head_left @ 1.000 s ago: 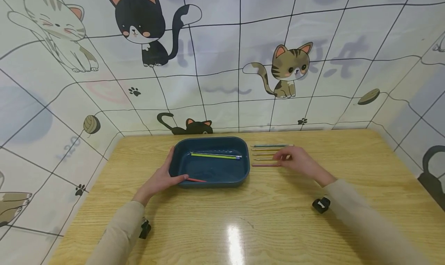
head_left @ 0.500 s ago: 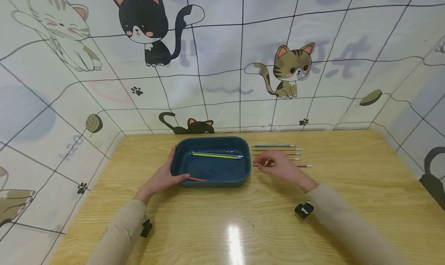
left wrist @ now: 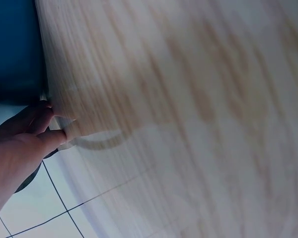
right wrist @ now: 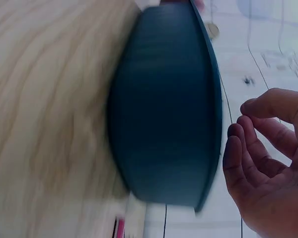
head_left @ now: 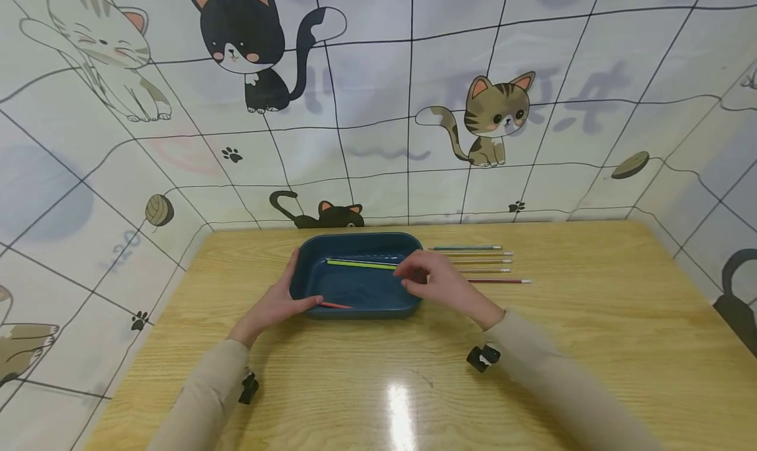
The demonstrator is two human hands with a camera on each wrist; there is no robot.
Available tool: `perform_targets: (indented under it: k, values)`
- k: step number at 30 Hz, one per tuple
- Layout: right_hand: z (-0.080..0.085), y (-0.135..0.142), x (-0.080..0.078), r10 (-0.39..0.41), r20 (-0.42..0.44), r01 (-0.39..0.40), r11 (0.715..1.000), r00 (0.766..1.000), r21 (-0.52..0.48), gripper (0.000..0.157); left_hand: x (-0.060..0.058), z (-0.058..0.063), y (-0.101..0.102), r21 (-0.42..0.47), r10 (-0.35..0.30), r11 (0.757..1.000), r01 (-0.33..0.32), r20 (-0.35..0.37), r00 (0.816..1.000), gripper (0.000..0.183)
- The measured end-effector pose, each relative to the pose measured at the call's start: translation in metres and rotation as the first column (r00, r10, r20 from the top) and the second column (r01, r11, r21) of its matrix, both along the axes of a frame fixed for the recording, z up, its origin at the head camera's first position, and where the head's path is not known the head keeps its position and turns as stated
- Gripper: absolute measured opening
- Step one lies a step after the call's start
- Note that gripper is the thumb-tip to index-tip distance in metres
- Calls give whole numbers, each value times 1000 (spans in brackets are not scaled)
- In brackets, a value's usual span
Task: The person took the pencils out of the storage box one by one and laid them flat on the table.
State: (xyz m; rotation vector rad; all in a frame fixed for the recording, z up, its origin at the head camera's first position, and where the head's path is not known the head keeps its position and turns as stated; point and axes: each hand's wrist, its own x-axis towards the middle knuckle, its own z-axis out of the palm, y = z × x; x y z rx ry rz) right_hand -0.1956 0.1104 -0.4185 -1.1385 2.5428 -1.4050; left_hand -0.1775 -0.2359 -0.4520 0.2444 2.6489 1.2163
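A dark blue rectangular tray stands on the table, its outer wall filling the middle of the right wrist view. My left hand holds its left end, thumb on the near rim and fingers along the outer side. Inside the tray lie a yellow-green pencil and, by the left thumb, a red pencil partly hidden by the near wall. My right hand is over the tray's right end, fingers loosely bent, fingertips overlapping the yellow-green pencil's right end. In the right wrist view nothing shows between thumb and fingers.
Several pencils lie in parallel right of the tray, among them a teal pencil at the back and a dark red pencil in front; my right hand hides some tips. A cat-patterned cloth rises behind the wooden table.
My right hand has moved left from the pencil row, past the dark red pencil, to above the tray's right end. The left hand and tray have stayed in place.
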Motion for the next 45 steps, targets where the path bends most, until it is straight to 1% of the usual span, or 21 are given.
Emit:
perform_targets:
  k: [4, 7, 9, 11, 16, 19, 21, 24, 27, 29, 32, 34, 40, 45]
  values:
    - [-5, -24, 0, 91, 14, -92, 995, 996, 44, 16, 0, -1, -1, -2, 2, 1000, -2, -1, 1000, 112]
    - [-9, -40, -1, 131, 106, -136, 990, 986, 39, 19, 0, -2, 0, 0, 6, 1000, -6, 3, 1000, 112]
    - [-12, -47, -3, 141, 179, -149, 988, 974, 31, 20, 0, -2, 0, -5, 3, 1000, -3, 5, 1000, 112]
    - [-14, -54, -5, 143, 233, -155, 987, 962, 35, 20, -1, -3, 1, -8, 1, 1000, -1, 8, 1000, 112]
    - [-15, -66, -10, 164, 285, -193, 978, 944, 78, 21, -1, -1, 1, -16, 11, 1000, -11, -7, 1000, 113]
    - [-17, -71, -13, 173, 332, -215, 972, 927, 94, 21, 0, -1, 1, -11, 14, 1000, -14, -13, 1000, 113]
    - [-18, -74, -15, 170, 384, -223, 970, 907, 98, 21, 0, -1, 1, -9, 16, 1000, -16, -12, 1000, 113]
    - [-20, -75, -17, 151, 473, -231, 966, 868, 116, 22, 0, -2, 1, -5, 19, 1000, -19, -10, 1000, 113]
    - [-20, -75, -17, 130, 541, -239, 962, 831, 135, 25, 0, -2, 2, -4, 17, 1000, -18, -9, 1000, 114]
    - [-21, -75, -19, 137, 561, -252, 958, 817, 134, 25, 0, -2, 2, 1, 18, 1000, -18, -13, 1000, 114]
    - [-21, -77, -20, 164, 589, -285, 951, 792, 118, 26, 0, -2, 1, 3, 14, 1000, -14, -21, 1000, 114]
    - [-22, -77, -20, 185, 599, -305, 947, 779, 104, 26, 0, -3, 0, 7, 14, 1000, -14, -19, 1000, 115]
    - [-22, -76, -21, 230, 615, -320, 947, 755, 39, 28, 0, -2, 1, -2, 19, 1000, -19, -17, 1000, 114]
    - [-21, -73, -21, 245, 626, -311, 950, 740, -4, 29, -1, -1, 2, 2, 14, 1000, -14, -15, 1000, 113]
